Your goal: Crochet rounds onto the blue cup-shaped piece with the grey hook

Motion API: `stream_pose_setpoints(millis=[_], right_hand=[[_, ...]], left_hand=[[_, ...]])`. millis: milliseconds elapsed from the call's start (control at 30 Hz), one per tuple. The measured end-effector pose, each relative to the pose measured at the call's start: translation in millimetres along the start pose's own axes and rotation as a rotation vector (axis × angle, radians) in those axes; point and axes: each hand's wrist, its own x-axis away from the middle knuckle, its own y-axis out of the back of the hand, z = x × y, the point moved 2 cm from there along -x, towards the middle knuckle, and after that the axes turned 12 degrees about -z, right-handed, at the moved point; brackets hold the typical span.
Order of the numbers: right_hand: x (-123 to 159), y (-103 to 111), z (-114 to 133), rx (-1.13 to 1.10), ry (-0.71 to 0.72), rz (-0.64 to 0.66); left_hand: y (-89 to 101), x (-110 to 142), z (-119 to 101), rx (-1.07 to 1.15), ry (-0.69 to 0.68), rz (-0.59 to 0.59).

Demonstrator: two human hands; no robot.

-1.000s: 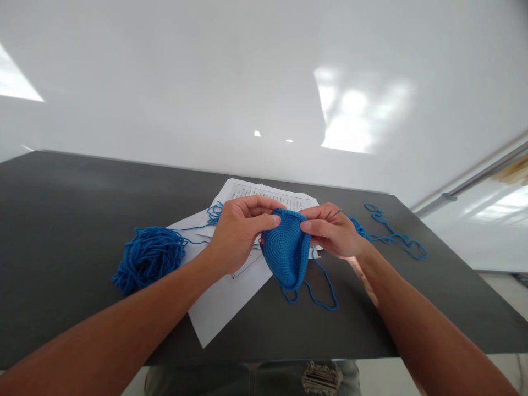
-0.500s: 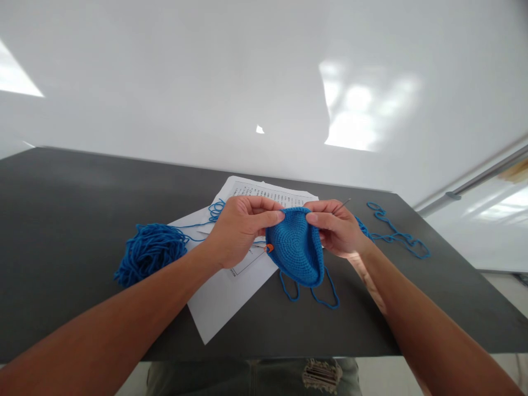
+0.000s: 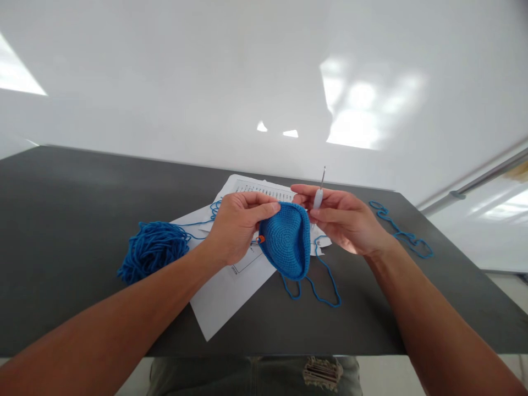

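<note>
My left hand (image 3: pixel 243 225) pinches the top left edge of a round blue crochet piece (image 3: pixel 285 242), its cupped face turned toward me. An orange stitch marker (image 3: pixel 260 239) hangs at the piece's left edge. To the right of the piece, my right hand (image 3: pixel 340 217) holds a crochet hook (image 3: pixel 317 199) with a pale grip between thumb and fingers, its metal tip pointing up. The right hand is off the crochet piece's edge or barely behind it. A strand of blue yarn (image 3: pixel 328 275) loops down below the piece onto the table.
A bundle of blue yarn (image 3: pixel 154 250) lies on the dark table (image 3: pixel 82 203) at the left. Printed paper sheets (image 3: pixel 214 313) lie under the hands. More loose yarn (image 3: pixel 406 236) curls at the right. A white wall (image 3: pixel 185 82) rises behind the table.
My right hand has let go of the crochet piece's edge and turned, bringing the hook upright. The left hand and the piece have shifted slightly left.
</note>
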Motion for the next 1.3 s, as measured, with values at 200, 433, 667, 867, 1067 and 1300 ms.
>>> stream_pose_setpoints(millis=[200,433,667,867,1067,1300], right_hand=[[1.4,-1.6,2.8,0.111,0.277,-0.151],[6.1,-2.0,11.5,-0.079,0.258,-0.211],[14.5,-17.5,7.2,-0.014,0.493,-0.273],[24.9,-41.0,-13.1,0.123,0.599,-0.297],[32.1,-50.0,-15.6,0.284,0.771,-0.393],[34.2,-49.9,-13.2,0.336,0.739,-0.488]], left_hand=[[-1.8,1.0,1.7,-0.035,0.016,-0.074],[-0.3,-1.6,2.5,-0.02,0.014,-0.177],[1.6,-3.6,5.6,-0.046,-0.072,-0.247],[0.6,-2.0,2.2,-0.072,-0.161,-0.268],[0.6,0.8,0.2,-0.084,-0.198,-0.273],[1.3,-0.1,1.0,-0.051,-0.197,-0.274]])
